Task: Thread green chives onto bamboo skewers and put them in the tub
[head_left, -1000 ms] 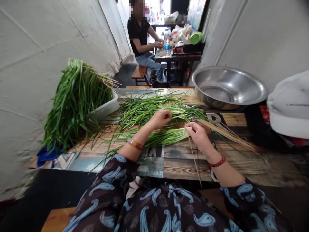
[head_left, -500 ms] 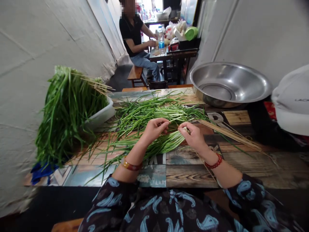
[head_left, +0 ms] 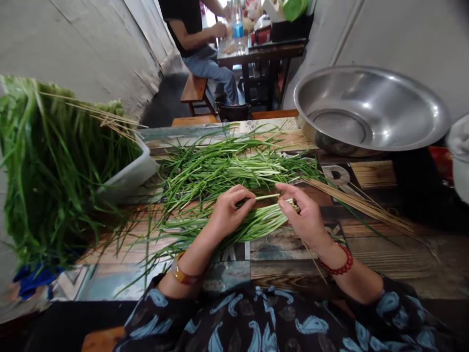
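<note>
Green chives [head_left: 227, 168] lie spread over the patterned wooden table [head_left: 282, 254]. My left hand [head_left: 234, 208] pinches a thin pale stalk [head_left: 267, 196] between thumb and fingertips. At the stalk's right end is my right hand [head_left: 300, 210], thumb and forefinger nearly together on its tip, with a thin skewer passing beneath. Under both hands lies a bundle of chives [head_left: 266, 220], white ends to the right. Thin bamboo skewers [head_left: 359, 208] rest on the table right of my right hand.
A white tub [head_left: 128, 171] heaped with greens [head_left: 54, 161] and some skewers stands at left, a blue cloth [head_left: 34, 281] below. A steel basin [head_left: 370, 112] sits back right. Beyond, a person [head_left: 208, 63] sits at another table with a bottle [head_left: 237, 27].
The view has tilted down and come closer. My hands have moved slightly apart, and a pale stalk now shows between them.
</note>
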`<action>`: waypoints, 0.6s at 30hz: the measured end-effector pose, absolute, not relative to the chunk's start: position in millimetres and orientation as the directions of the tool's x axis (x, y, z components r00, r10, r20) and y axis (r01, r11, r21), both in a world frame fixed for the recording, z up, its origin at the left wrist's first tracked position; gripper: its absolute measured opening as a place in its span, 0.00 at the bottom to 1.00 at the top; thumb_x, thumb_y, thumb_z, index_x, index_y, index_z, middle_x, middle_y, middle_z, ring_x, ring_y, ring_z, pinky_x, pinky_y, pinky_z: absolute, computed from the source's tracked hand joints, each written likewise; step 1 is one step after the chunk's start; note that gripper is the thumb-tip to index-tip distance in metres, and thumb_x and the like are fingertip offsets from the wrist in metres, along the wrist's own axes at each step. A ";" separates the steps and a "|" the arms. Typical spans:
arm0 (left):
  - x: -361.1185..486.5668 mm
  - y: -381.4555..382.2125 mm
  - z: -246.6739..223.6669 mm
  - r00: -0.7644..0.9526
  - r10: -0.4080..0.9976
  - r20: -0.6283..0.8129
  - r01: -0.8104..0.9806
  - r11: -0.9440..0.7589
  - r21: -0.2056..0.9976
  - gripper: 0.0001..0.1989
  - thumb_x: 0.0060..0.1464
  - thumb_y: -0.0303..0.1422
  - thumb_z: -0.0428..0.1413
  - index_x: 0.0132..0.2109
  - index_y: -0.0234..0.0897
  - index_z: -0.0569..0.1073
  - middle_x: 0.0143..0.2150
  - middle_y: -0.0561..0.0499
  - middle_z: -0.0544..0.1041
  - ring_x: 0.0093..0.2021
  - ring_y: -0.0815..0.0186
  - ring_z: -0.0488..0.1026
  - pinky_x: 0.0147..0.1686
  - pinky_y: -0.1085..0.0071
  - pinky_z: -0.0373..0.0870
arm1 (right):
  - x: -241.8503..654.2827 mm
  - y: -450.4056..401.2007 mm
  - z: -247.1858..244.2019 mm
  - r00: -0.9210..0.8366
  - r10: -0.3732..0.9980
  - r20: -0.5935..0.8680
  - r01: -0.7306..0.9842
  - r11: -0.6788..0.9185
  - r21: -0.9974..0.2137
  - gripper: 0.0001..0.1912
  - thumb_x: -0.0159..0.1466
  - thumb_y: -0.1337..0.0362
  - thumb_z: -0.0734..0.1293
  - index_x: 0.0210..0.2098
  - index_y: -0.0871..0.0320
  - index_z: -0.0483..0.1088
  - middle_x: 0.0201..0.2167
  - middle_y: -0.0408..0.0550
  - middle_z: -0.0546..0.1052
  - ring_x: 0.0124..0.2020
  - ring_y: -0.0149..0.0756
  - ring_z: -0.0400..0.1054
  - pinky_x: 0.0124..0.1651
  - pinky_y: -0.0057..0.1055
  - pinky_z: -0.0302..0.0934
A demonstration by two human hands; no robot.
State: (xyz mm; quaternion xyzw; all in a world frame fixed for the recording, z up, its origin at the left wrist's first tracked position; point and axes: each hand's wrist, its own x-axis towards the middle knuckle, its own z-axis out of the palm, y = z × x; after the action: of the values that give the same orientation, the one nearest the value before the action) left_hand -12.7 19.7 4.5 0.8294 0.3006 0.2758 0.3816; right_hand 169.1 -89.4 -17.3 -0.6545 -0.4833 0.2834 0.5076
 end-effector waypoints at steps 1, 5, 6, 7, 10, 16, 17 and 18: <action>-12.6 18.6 4.8 0.667 0.709 0.229 0.286 -0.528 0.800 0.07 0.60 0.30 0.56 0.35 0.35 0.77 0.34 0.48 0.77 0.35 0.67 0.73 0.38 0.72 0.67 | 169.5 -88.8 -17.1 0.364 0.923 0.123 0.354 -0.015 -0.935 0.16 0.65 0.60 0.64 0.51 0.53 0.73 0.35 0.45 0.79 0.35 0.36 0.73 0.41 0.32 0.65; -11.1 16.3 6.9 0.684 0.701 0.202 0.292 -0.517 0.805 0.06 0.60 0.31 0.57 0.36 0.35 0.77 0.35 0.48 0.78 0.36 0.66 0.73 0.38 0.71 0.68 | 171.0 -86.8 -16.4 0.347 0.929 0.130 0.350 0.000 -0.937 0.11 0.65 0.60 0.64 0.43 0.54 0.76 0.39 0.47 0.81 0.40 0.39 0.75 0.46 0.33 0.67; -10.3 15.7 7.5 0.694 0.696 0.185 0.295 -0.509 0.809 0.07 0.60 0.32 0.56 0.38 0.35 0.78 0.35 0.48 0.78 0.36 0.66 0.74 0.38 0.71 0.68 | 171.1 -86.7 -16.3 0.344 0.930 0.127 0.344 0.001 -0.939 0.11 0.65 0.60 0.64 0.44 0.54 0.76 0.39 0.47 0.82 0.41 0.39 0.75 0.46 0.34 0.67; -9.0 15.2 8.3 0.705 0.689 0.169 0.295 -0.501 0.813 0.07 0.61 0.32 0.56 0.39 0.35 0.78 0.36 0.48 0.79 0.36 0.67 0.74 0.38 0.72 0.68 | 171.1 -86.8 -16.1 0.340 0.932 0.126 0.340 0.003 -0.940 0.11 0.65 0.60 0.64 0.44 0.54 0.76 0.40 0.47 0.82 0.41 0.39 0.75 0.46 0.34 0.67; -3.4 14.0 11.9 0.731 0.666 0.149 0.278 -0.490 0.826 0.10 0.63 0.32 0.54 0.42 0.35 0.80 0.34 0.48 0.78 0.35 0.67 0.74 0.36 0.72 0.67 | 170.2 -87.4 -15.1 0.335 0.931 0.147 0.342 0.026 -0.940 0.11 0.65 0.61 0.64 0.44 0.54 0.76 0.41 0.47 0.81 0.42 0.38 0.75 0.47 0.33 0.67; 9.8 16.2 25.2 0.651 0.728 0.218 0.262 -0.484 0.835 0.08 0.60 0.31 0.56 0.34 0.35 0.77 0.31 0.50 0.77 0.33 0.68 0.72 0.35 0.72 0.66 | 168.2 -86.7 -13.4 0.400 0.900 0.171 0.319 0.038 -0.947 0.17 0.64 0.61 0.64 0.52 0.56 0.71 0.29 0.42 0.76 0.29 0.32 0.71 0.35 0.29 0.66; 10.9 16.0 25.9 0.629 0.745 0.220 0.267 -0.473 0.840 0.08 0.59 0.32 0.56 0.33 0.35 0.77 0.31 0.50 0.77 0.33 0.67 0.72 0.35 0.72 0.67 | 168.0 -86.7 -13.0 0.402 0.901 0.162 0.310 0.033 -0.950 0.16 0.64 0.61 0.65 0.50 0.56 0.72 0.29 0.43 0.77 0.28 0.32 0.71 0.34 0.28 0.65; 11.6 15.3 25.7 0.611 0.762 0.214 0.274 -0.458 0.846 0.07 0.59 0.32 0.56 0.33 0.36 0.77 0.31 0.50 0.77 0.33 0.67 0.72 0.36 0.72 0.67 | 167.9 -87.1 -12.5 0.396 0.905 0.158 0.305 0.032 -0.952 0.14 0.64 0.61 0.65 0.48 0.56 0.73 0.31 0.44 0.78 0.30 0.32 0.72 0.34 0.28 0.66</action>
State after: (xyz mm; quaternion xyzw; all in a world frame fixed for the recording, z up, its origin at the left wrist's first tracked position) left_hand 11.6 15.3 25.7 0.7995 0.3238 0.2992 0.4078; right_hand 167.9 -87.1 -12.5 -0.6376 -0.4741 0.2779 0.5398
